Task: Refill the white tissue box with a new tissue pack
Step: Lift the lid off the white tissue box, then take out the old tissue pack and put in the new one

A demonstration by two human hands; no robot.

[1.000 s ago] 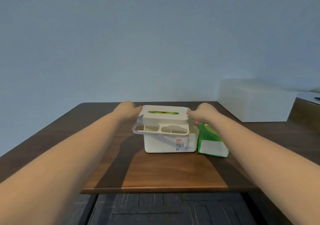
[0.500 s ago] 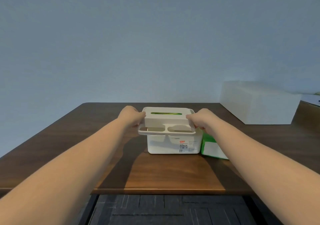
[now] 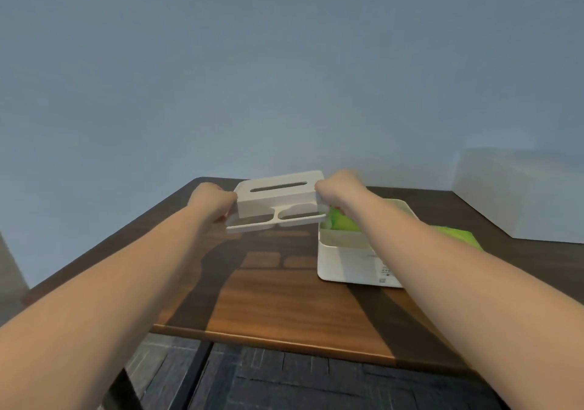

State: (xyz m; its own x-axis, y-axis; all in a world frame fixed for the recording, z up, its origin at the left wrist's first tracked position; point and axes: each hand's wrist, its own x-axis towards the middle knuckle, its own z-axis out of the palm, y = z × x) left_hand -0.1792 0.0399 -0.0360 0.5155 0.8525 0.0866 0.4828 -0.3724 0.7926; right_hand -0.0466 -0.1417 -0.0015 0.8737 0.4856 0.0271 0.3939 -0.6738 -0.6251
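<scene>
I hold the white lid (image 3: 278, 199) of the tissue box in the air above the left part of the table; it has a slot on top and a two-hole tray at its front. My left hand (image 3: 213, 202) grips its left end and my right hand (image 3: 339, 189) grips its right end. The open white box base (image 3: 347, 259) stands on the table to the right, with green tissue wrapping (image 3: 343, 221) showing inside. A green tissue pack (image 3: 458, 235) lies just behind my right forearm, beside the box.
The brown wooden table (image 3: 284, 308) ends at a near edge above a dark tiled floor. A large white box (image 3: 521, 194) stands at the back right. A plain blue-grey wall rises behind the table.
Both hands have lifted the lid off the box base and carried it up and to the left. The base stays on the table, open. The camera view has shifted left.
</scene>
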